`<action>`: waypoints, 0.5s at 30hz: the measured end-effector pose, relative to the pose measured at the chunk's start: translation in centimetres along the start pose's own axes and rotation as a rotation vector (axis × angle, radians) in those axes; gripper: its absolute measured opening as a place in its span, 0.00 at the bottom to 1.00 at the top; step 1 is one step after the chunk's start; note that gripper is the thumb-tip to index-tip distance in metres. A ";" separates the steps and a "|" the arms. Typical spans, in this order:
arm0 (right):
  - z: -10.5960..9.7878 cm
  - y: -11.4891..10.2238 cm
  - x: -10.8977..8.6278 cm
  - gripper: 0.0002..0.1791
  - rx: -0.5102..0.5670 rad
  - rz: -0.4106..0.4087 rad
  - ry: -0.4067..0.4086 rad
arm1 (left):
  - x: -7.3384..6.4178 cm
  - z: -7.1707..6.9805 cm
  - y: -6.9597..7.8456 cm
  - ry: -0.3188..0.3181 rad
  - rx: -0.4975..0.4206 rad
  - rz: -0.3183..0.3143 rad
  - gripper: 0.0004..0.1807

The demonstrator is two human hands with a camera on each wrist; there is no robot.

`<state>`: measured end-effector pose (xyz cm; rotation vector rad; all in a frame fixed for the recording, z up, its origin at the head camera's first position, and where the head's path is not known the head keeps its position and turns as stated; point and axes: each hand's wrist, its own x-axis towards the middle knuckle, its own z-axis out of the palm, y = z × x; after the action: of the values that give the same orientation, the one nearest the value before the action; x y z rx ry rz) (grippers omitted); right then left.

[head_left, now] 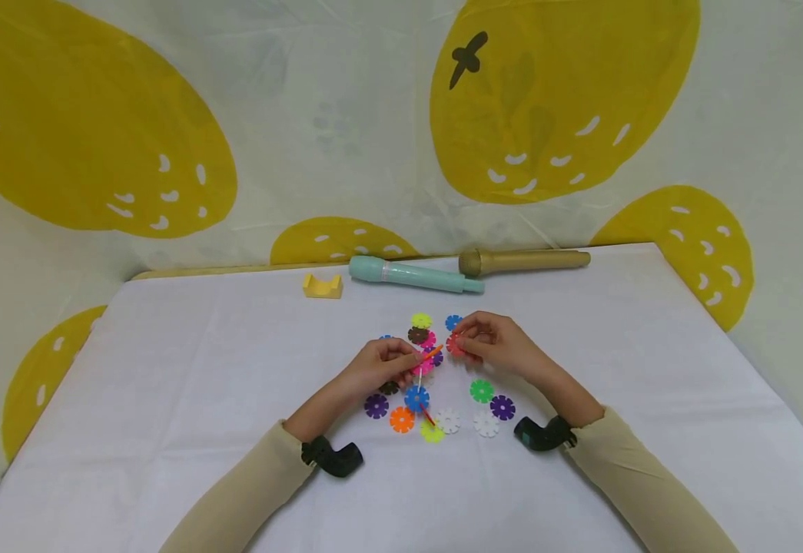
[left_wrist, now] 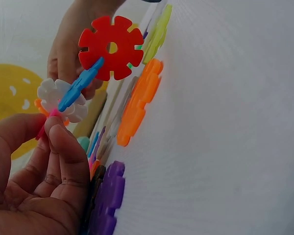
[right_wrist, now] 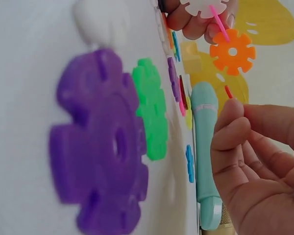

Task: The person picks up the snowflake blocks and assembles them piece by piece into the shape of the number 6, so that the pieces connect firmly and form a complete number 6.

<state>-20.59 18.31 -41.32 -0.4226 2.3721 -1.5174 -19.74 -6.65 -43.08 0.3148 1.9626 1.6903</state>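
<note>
My left hand [head_left: 382, 364] pinches a pink notched plastic disc [head_left: 422, 365] between thumb and fingers. Slotted to one another in a chain are this disc, an orange disc [right_wrist: 241, 53], a white disc [left_wrist: 77, 113], a blue disc [head_left: 416, 399] and a red disc [left_wrist: 130, 36]. To the right, thumb and fingertips of my right hand [head_left: 501, 343] grip another red notched disc [head_left: 452, 346]. It shows almost edge-on in the right wrist view and stands a little apart from the chain's orange disc. Fingers hide part of both held discs.
Loose notched discs lie around the hands, among them a green disc [head_left: 482, 391], a purple disc [head_left: 502, 408] and an orange disc [head_left: 402, 420]. Farther back are a yellow block [head_left: 323, 287], a mint toy microphone [head_left: 415, 275] and a gold microphone [head_left: 525, 262].
</note>
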 end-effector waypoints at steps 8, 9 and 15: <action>0.0 -0.4 0.0 0.14 0.113 0.046 0.009 | -0.1 0.0 0.1 -0.007 0.010 0.017 0.12; 0.0 -0.4 0.0 0.14 0.122 0.043 0.004 | -0.1 0.0 0.1 -0.007 0.007 0.014 0.12; 0.2 -0.5 -0.1 0.14 0.142 0.033 -0.023 | -0.1 -0.1 0.0 -0.040 0.000 0.023 0.12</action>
<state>-20.36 18.00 -40.94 -0.3636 2.2249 -1.6440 -19.72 -6.75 -43.02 0.3694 1.9371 1.6860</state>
